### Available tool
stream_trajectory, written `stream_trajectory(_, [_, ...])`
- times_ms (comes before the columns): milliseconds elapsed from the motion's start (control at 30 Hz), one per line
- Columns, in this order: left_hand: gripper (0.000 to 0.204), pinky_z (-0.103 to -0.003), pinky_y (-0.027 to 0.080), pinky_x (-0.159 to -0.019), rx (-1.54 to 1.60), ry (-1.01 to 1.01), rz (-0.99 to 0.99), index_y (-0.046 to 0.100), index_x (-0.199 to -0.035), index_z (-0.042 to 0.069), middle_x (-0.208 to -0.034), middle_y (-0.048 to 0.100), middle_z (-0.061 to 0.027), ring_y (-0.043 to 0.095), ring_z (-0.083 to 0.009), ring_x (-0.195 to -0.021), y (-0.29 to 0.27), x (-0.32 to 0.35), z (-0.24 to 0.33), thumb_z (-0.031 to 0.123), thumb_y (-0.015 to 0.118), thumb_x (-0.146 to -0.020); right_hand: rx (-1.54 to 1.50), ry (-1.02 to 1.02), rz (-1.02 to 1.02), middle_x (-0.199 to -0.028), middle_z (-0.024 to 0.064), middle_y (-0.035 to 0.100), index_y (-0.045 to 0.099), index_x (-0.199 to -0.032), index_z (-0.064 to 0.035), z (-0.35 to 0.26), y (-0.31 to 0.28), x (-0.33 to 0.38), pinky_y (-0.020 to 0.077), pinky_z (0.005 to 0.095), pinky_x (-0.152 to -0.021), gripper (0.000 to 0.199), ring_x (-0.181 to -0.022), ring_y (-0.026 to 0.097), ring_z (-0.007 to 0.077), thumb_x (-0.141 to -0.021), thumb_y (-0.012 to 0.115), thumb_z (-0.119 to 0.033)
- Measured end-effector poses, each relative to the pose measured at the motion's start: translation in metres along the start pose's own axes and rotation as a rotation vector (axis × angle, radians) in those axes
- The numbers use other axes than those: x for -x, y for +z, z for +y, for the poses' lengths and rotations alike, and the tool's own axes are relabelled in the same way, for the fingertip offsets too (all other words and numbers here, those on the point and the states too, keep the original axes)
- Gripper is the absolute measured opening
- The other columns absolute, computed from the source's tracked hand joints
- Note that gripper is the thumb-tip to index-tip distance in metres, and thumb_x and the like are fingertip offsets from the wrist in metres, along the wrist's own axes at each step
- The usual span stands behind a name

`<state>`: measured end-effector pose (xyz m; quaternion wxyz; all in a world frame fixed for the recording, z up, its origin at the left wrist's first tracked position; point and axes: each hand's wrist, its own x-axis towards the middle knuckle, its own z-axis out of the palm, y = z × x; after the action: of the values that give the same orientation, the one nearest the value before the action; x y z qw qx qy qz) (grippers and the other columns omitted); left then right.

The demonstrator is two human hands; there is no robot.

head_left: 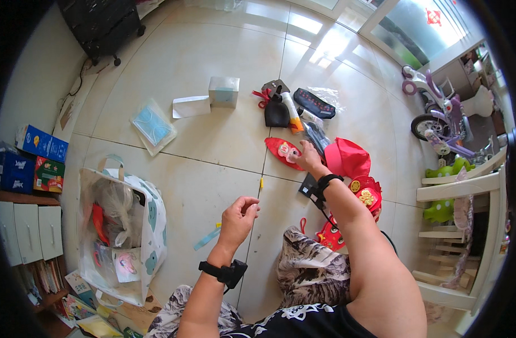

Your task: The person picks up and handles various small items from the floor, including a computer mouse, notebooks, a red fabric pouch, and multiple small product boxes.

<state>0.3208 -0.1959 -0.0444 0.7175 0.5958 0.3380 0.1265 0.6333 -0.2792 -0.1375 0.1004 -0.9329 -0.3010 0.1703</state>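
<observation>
In the head view, the left hand (239, 218) is held loosely closed above the floor (185, 186). The right hand (311, 158) is positioned at the right end of the red pouch (281, 151), left of the red cap (348, 158); whether the pouch is gripped cannot be determined.

Head-worn fisheye facing down: left hand (240, 218), right hand (311, 159) near, floor (213, 135) beyond.

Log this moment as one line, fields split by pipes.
left hand: loosely curled, nothing visibly held | right hand: at red oval item, contact unclear | nearby: red cap, black pouch
</observation>
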Motion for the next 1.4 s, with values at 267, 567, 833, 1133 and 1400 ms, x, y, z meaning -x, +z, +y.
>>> stream_trajectory(267, [0.015,-0.025,0.053,-0.069,0.02,-0.032,0.034,0.064,-0.1,-0.001,-0.084,0.069,-0.0056,0.064,-0.0098,-0.073,0.002,-0.015,-0.016,0.009,0.058,-0.091,0.208,-0.466,-0.056,-0.118,0.0147,0.052,0.051,-0.119,-0.0092,-0.012,0.032,0.05,0.044,0.0424,-0.094,0.065,-0.112,0.05,0.0356,-0.064,0.077,-0.031])
stream_trajectory(567, [0.016,-0.024,0.05,-0.068,0.134,-0.113,-0.045,0.063,-0.104,0.002,-0.089,0.066,-0.0043,0.061,-0.0091,-0.074,0.012,-0.018,-0.009,0.011,0.058,-0.092,-0.109,-0.185,0.097,-0.118,0.0185,0.054,0.053,-0.122,-0.0057,0.002,-0.014,-0.009,0.0457,0.0436,-0.093,0.054,-0.111,0.054,0.0368,-0.08,0.072,-0.033])
stream_trajectory(833, [0.016,-0.024,0.052,-0.068,0.127,-0.194,0.0,0.062,-0.104,0.002,-0.091,0.067,-0.0063,0.063,-0.0102,-0.075,-0.001,-0.005,-0.023,0.012,0.059,-0.092,-0.208,0.063,0.327,-0.117,0.017,0.056,0.053,-0.119,-0.007,-0.003,-0.005,-0.094,0.045,0.0442,-0.094,0.04,-0.111,0.054,0.0352,-0.084,0.065,-0.023])
stream_trajectory(1133, [0.016,-0.024,0.052,-0.069,0.118,-0.262,0.086,0.062,-0.104,0.0,-0.089,0.067,-0.0054,0.063,-0.0101,-0.075,-0.018,-0.008,-0.03,0.01,0.059,-0.092,-0.231,0.219,-0.118,-0.115,0.0138,0.059,0.057,-0.115,-0.0044,-0.016,0.015,-0.067,0.0486,0.038,-0.088,0.06,-0.11,0.057,0.0278,-0.07,0.078,-0.036])
stream_trajectory(1400, [0.019,-0.025,0.051,-0.072,0.175,-0.193,0.119,0.059,-0.109,0.001,-0.093,0.066,-0.0054,0.062,-0.0111,-0.079,-0.024,-0.022,-0.02,0.013,0.056,-0.094,-1.485,-0.069,-1.241,-0.109,-0.0003,0.058,0.049,-0.129,-0.0087,-0.038,0.001,0.056,0.0465,0.0289,-0.089,0.047,-0.103,0.055,0.0122,-0.088,0.07,-0.018])
